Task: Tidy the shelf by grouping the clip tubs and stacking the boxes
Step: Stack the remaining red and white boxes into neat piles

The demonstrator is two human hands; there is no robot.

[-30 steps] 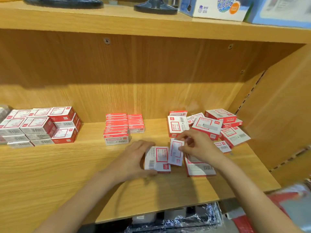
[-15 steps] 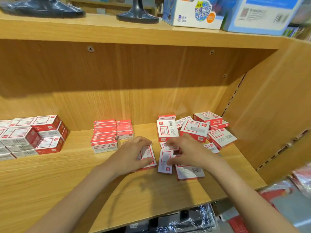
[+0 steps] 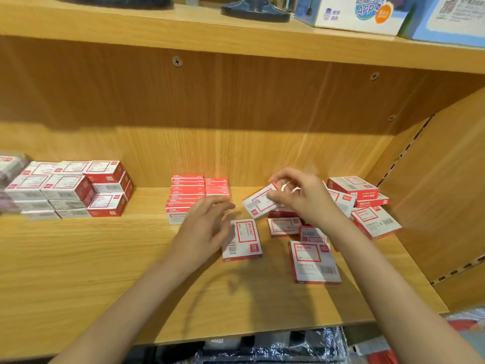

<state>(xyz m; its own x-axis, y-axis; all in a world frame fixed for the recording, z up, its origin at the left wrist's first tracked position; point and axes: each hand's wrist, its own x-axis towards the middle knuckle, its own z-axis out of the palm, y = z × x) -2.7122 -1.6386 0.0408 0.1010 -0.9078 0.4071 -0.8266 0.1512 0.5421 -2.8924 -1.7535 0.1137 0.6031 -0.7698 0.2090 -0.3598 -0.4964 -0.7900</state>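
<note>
Red-and-white, the lifted box [image 3: 259, 203] hangs tilted above the shelf board [image 3: 105, 258], pinched at its far end by the right hand [image 3: 301, 200]. The left hand [image 3: 204, 229] hovers slack and empty, fingers loosely spread beside a flat box [image 3: 242, 240] that lies just below. A loose heap [image 3: 367, 206] sprawls to the right; a neat stack [image 3: 187, 197] stands behind the left hand. Best handled, I judge, by levelling the box first, squaring its edges to the one beneath, then steadying that base with the free hand.
</note>
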